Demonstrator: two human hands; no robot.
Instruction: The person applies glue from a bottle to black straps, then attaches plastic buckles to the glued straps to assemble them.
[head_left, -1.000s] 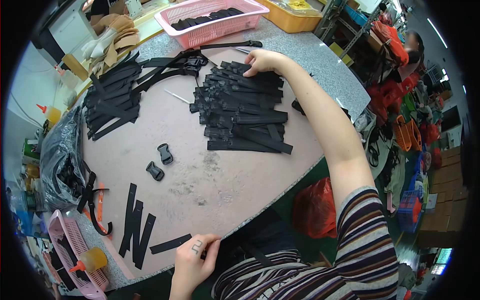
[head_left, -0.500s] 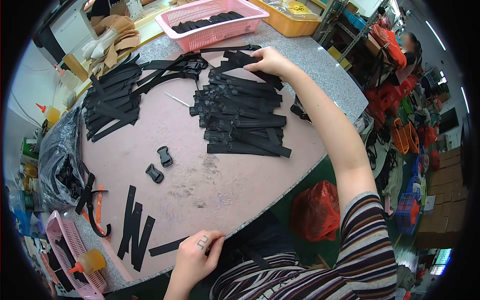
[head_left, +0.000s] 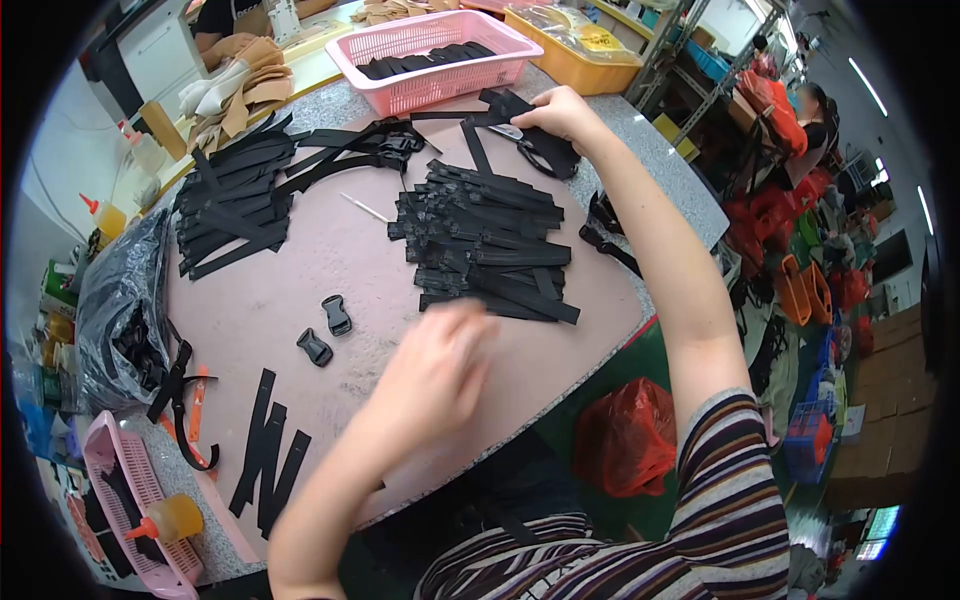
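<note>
At the far side of the table, my right hand [head_left: 562,115] is closed on some black strap pieces [head_left: 510,105]. Just beneath these lies a pair of scissors [head_left: 508,131], its dark handles partly covered. My left hand [head_left: 435,365] is raised over the table's front half, smeared by motion, near the close edge of a thick pile of black webbing strips [head_left: 490,235]. Two black side-release buckles [head_left: 338,315] lie to its left on the pinkish mat. A thin white pen-like stick [head_left: 365,207] rests left of the pile.
A second pile of black strips [head_left: 235,205] lies at left, beside a plastic bag [head_left: 125,310]. Several loose strips [head_left: 268,450] are at front left. A pink basket [head_left: 435,95] stands at the back, a yellow-orange bin [head_left: 590,75] beside it. A red bag [head_left: 630,440] sits below the table.
My left hand has risen from the front edge toward the strip pile. My right hand has shifted slightly right with the black pieces, uncovering the scissors. The view has tilted a little.
</note>
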